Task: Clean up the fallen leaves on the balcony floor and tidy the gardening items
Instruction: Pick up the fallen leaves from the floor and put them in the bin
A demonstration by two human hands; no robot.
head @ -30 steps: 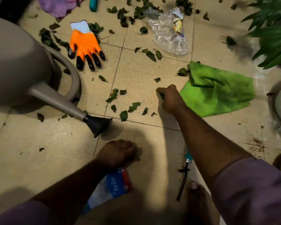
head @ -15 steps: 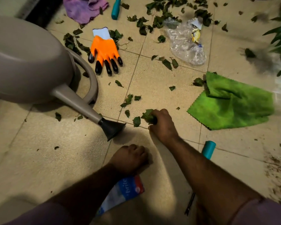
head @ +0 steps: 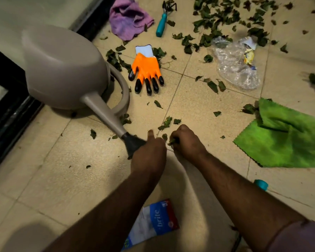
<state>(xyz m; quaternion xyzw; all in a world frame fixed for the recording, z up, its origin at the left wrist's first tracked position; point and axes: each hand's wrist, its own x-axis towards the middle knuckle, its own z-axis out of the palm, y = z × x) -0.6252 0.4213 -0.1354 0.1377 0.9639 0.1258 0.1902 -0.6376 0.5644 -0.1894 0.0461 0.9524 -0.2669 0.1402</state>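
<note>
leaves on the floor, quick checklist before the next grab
1. Right hand holds the gathered leaves: ok.
2. Left hand free to help: cannot tell, blurred, one finger raised.
3. Loose leaves within reach ahead of both hands: ok.
4. Watering can spout clear of the left hand: not ok, right beside it.
5. Floor cleared: not ok, a big scatter lies at the far side.
6. Orange glove tidied: not ok, lying on the tiles.

The left hand (head: 149, 151) has moved up from the floor beside the right hand (head: 186, 142), which still clutches leaves (head: 172, 141).
</note>
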